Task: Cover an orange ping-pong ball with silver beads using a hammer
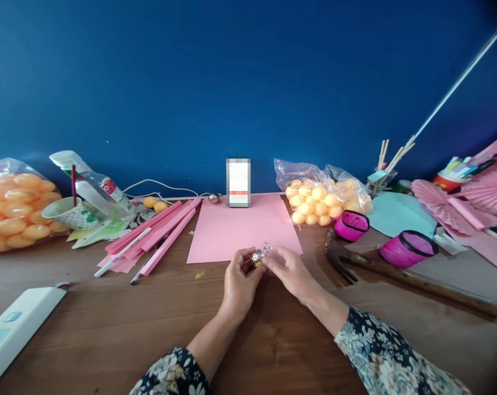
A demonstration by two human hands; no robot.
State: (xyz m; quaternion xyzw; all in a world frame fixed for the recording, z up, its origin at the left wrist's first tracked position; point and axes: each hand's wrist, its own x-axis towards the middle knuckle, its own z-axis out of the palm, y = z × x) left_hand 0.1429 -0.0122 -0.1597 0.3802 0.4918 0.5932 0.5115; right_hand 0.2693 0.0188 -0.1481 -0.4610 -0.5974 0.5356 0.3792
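Observation:
My left hand point(241, 280) is closed round a shiny silver ball point(257, 257), gripping it between thumb and fingers. Something yellowish shows just under the ball. From the other side, my right hand point(287, 270) meets it with thumb and finger pinched at the ball's right edge. Small shiny silvery bits point(267, 248) show at the right fingertips; their kind is too small to tell. Both hands are over the near edge of a pink paper sheet point(219, 236). A second silver ball point(213, 198) rests at the sheet's far left corner.
A phone point(238, 184) stands upright at the back. Left are pink paper strips point(166, 230), a paper cup point(69, 214), a plastic bottle point(100, 186) and a power strip point(18, 329). On the right lie a bag of orange balls point(314, 200), a hammer point(396, 274) and magenta mesh pieces point(407, 250).

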